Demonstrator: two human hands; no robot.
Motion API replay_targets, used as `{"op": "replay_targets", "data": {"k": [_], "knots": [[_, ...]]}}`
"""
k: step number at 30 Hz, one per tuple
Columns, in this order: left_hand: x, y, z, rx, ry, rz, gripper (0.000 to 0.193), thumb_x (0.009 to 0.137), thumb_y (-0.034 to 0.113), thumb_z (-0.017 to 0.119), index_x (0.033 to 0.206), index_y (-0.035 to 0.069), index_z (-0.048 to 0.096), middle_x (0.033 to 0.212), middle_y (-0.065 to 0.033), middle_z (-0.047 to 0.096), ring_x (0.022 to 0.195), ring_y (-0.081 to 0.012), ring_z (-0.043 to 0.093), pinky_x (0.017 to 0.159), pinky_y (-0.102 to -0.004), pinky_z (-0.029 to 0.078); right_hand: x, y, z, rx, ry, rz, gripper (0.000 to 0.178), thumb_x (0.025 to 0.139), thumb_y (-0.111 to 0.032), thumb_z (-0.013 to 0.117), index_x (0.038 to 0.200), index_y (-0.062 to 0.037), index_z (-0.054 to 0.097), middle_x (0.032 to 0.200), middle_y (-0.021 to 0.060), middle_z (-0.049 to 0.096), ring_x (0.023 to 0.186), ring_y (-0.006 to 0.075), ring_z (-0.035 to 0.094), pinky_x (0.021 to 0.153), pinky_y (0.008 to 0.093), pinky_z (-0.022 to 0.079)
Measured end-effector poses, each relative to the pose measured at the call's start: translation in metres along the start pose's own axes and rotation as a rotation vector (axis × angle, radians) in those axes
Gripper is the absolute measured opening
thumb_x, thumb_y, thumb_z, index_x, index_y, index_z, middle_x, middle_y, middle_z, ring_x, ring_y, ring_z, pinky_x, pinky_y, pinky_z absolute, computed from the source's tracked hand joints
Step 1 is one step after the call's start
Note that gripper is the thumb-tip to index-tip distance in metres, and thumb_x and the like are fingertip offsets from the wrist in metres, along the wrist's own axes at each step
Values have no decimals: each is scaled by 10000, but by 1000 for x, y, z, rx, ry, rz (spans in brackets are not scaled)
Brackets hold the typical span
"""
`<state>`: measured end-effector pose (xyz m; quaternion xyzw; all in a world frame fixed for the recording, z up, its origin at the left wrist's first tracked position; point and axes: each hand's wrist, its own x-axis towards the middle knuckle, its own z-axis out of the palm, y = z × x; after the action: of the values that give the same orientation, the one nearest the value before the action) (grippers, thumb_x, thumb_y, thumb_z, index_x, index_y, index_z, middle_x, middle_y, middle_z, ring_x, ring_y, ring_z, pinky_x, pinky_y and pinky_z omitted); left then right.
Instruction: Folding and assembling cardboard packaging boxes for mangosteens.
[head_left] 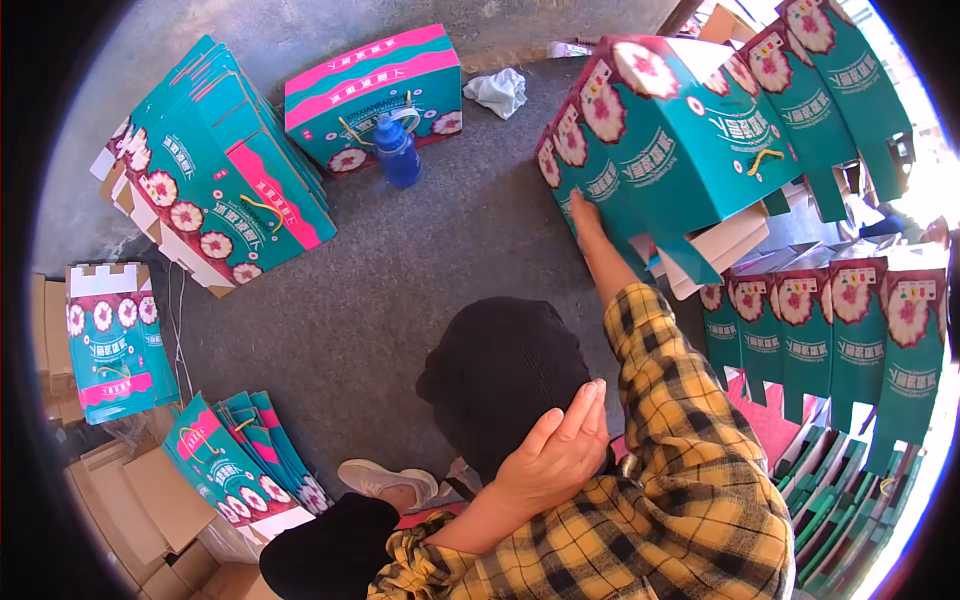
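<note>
Flat on my black-trousered knee lies my left hand, fingers stretched out and nothing in them. My right arm reaches forward and to the right. At its end, my right hand touches the left side of several green printed cartons standing close together. Its fingers are mostly hidden against the cardboard, so their grip does not show. The front carton of this group has a yellow cord handle and loose lower flaps hanging open.
Stacks of flattened green cartons lean at the left. A closed carton stands behind a blue bottle, near a crumpled white cloth. Rows of green cartons fill the right side. Brown cardboard lies lower left.
</note>
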<state>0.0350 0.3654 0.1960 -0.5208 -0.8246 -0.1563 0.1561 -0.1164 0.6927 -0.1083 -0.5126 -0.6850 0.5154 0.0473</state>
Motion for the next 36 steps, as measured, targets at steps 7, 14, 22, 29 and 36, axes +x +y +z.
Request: {"op": "replay_targets", "data": {"k": [7,14,22,29,36], "knots": [[-1,-1,0,-29,26,-27,276,833,330,552,979,134,679,1234,-3,623,1217,-129,509,1120,-379,188,8,17,-11,78,2,8,647,901,-501,490,1198,67,574,1285,225,556,1216,342,509,976,401,402],[-5,-1,-1,-24,57,-61,287,831,337,562,980,121,676,1255,-15,608,1231,-142,497,1097,-387,231,-91,-6,-9,-38,-458,-103,630,895,-510,526,1309,-35,534,1344,135,526,1246,266,471,1003,387,382],[-20,-5,-7,-128,120,-73,296,803,307,612,1009,101,666,1278,-45,581,1249,-176,474,1081,-412,265,-247,-112,-12,280,-1255,-99,652,946,-541,442,1317,-10,520,1303,132,551,1211,234,504,1028,382,381],[-49,-20,-26,-227,244,-68,288,783,257,641,996,63,646,1252,-93,561,1251,-236,456,1066,-451,287,-344,-204,-34,30,-1370,-697,456,953,-331,482,1219,25,586,1190,124,619,1123,199,549,1004,326,390],[-146,-8,-126,-1019,-86,-264,459,904,311,615,1236,4,539,1309,-160,515,1184,-293,525,994,-417,425,-401,-219,-26,-605,-931,-1320,302,925,-208,480,1104,-3,612,1075,175,643,1038,307,604,895,364,447]]}}
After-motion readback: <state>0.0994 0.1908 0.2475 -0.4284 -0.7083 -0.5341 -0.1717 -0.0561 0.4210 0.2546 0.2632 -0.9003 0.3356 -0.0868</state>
